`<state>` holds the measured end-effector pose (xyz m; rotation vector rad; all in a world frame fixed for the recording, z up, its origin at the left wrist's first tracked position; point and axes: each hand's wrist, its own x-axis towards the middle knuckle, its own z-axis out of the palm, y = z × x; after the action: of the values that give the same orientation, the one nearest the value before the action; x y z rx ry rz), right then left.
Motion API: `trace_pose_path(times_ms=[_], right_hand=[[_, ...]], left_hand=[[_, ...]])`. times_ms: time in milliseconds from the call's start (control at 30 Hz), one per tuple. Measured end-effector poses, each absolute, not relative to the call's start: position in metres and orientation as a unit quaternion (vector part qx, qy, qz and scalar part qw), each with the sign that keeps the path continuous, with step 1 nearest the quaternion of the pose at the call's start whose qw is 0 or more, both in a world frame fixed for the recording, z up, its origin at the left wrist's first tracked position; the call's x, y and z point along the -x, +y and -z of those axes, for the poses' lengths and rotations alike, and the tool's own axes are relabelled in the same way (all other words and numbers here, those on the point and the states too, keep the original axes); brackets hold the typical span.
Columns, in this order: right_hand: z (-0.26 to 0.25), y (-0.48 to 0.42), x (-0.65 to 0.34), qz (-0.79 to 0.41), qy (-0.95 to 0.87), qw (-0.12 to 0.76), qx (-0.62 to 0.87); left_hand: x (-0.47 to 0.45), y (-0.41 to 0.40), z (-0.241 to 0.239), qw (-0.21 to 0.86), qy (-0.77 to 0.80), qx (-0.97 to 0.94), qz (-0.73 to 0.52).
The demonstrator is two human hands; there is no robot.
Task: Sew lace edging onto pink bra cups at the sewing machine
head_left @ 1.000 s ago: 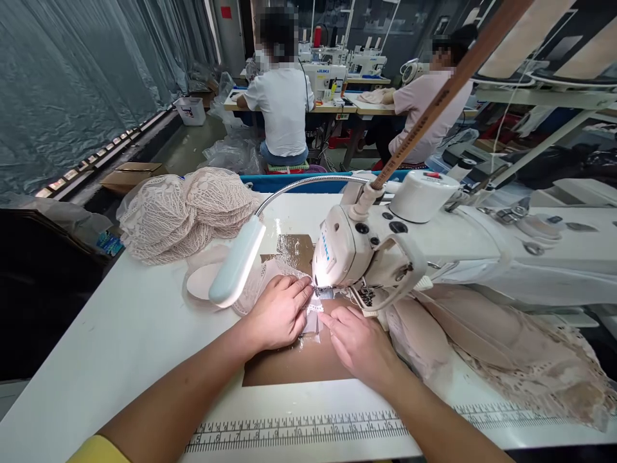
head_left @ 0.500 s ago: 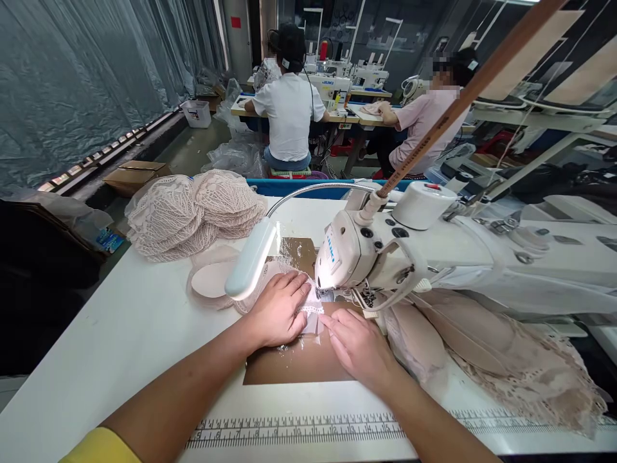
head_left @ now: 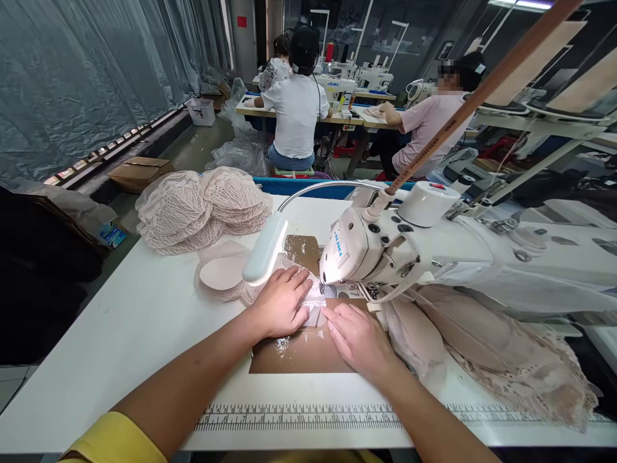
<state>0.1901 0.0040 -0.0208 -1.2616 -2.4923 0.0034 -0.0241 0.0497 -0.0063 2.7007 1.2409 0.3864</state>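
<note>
My left hand (head_left: 284, 303) lies flat, fingers slightly spread, on a pale pink lace piece (head_left: 315, 299) beside the needle area of a white sewing machine (head_left: 344, 247). Just in front of the needle area, my right hand (head_left: 359, 337) has its fingers curled, with the index fingertip at the near edge of the lace. That edge appears pinched there, though the thumb is mostly hidden. Under the work is a shiny brown sheet (head_left: 299, 357). A padded cup (head_left: 222, 273) with sheer edging lies left of my left hand.
Stacked lace cups (head_left: 178, 209) stand at the back left. A lamp (head_left: 265, 247) on a bendable neck hangs close above my left hand. More beige lace cups (head_left: 486, 341) lie right, under the machine arm. A ruler strip (head_left: 299, 418) runs along the front edge. Co-workers sit beyond.
The view has shifted slightly, so the scene sits a little further right and higher. Both hands keep nearly the same place on the lace, whose near flap shows a little less.
</note>
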Motion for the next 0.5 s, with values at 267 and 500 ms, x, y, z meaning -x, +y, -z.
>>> trace_pose_path(times_ms=[267, 500], right_hand=[[0.009, 0.001, -0.186, -0.115, -0.878, 0.213, 0.413], [0.008, -0.002, -0.184, -0.158, -0.884, 0.220, 0.381]], left_hand=[[0.043, 0.034, -0.029, 0.161, 0.431, -0.884, -0.082], [0.046, 0.039, -0.027, 0.184, 0.459, -0.862, -0.113]])
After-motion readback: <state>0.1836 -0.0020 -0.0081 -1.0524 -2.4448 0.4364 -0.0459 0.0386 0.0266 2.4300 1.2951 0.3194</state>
